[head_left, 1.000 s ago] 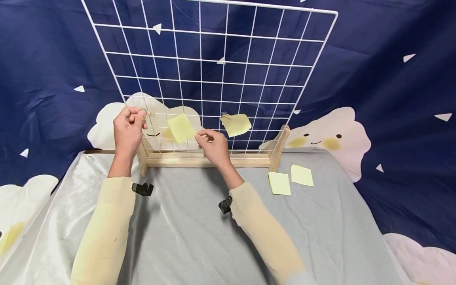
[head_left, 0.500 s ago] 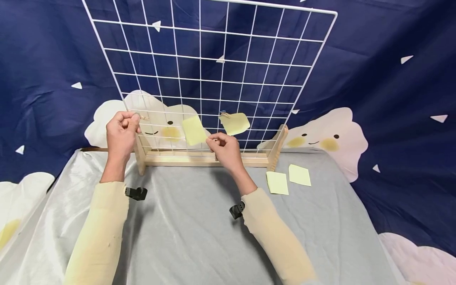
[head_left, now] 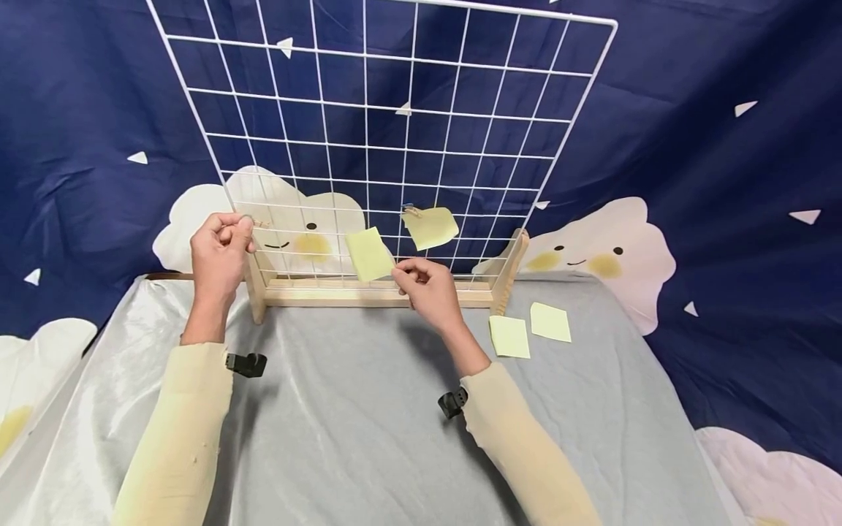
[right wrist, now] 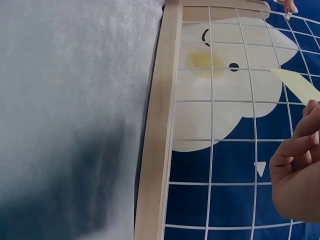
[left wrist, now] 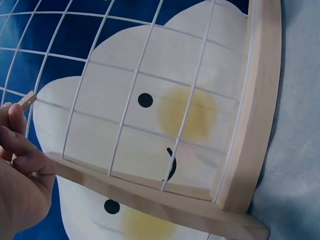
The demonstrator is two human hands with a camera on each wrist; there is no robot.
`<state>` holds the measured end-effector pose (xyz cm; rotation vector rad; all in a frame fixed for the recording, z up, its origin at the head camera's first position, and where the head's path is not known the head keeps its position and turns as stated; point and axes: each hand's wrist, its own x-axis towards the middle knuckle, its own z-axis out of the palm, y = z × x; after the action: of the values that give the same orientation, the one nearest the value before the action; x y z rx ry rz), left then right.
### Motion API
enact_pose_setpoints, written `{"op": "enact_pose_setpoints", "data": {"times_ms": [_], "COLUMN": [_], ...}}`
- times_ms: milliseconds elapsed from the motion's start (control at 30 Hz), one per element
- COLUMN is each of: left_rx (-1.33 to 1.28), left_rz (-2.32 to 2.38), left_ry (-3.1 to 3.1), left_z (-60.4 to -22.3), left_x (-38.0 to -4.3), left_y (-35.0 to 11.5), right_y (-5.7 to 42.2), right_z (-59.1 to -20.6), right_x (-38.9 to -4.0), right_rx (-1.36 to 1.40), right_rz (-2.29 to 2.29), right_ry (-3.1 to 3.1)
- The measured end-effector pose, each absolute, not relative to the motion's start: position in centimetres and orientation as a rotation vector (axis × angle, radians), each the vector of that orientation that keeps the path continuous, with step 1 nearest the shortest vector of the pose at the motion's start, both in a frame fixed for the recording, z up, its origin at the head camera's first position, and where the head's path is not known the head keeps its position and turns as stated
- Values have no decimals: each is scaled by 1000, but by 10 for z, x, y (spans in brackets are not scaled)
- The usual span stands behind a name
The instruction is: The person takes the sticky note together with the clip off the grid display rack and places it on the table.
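The note (head_left: 369, 254) is near the centre of the head view, in front of the grid (head_left: 366, 104); my right hand (head_left: 430, 292) pinches its lower right corner. From those fingertips it reaches up and left, its longer-looking side slanting down to the right; the right wrist view shows it narrow, nearly edge-on.

My left hand (head_left: 219, 252) pinches a clip (left wrist: 28, 100), left of centre in the head view, at the grid's left side. I can't tell whether it touches the wire. To me, the gap between clip and note matters most: they're well apart, with my right hand nearer the note.

Right of the note and slightly higher, a pinned note (head_left: 433, 228) hangs; two loose notes lie on the cloth (head_left: 342, 409), right of centre.
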<state>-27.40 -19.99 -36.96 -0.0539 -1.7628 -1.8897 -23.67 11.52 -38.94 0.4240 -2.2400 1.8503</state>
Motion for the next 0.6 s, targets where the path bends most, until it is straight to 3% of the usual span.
{"op": "enact_pose_setpoints", "data": {"times_ms": [600], "left_rx": [23], "left_rz": [-1919], "left_ry": [-1821], "left_z": [-382], "left_x": [-261], "left_y": [-215], "right_y": [151], "right_z": [-400], "right_x": [-224], "right_rx": [315], "right_rz": [1847], "right_ry": [-2262]}}
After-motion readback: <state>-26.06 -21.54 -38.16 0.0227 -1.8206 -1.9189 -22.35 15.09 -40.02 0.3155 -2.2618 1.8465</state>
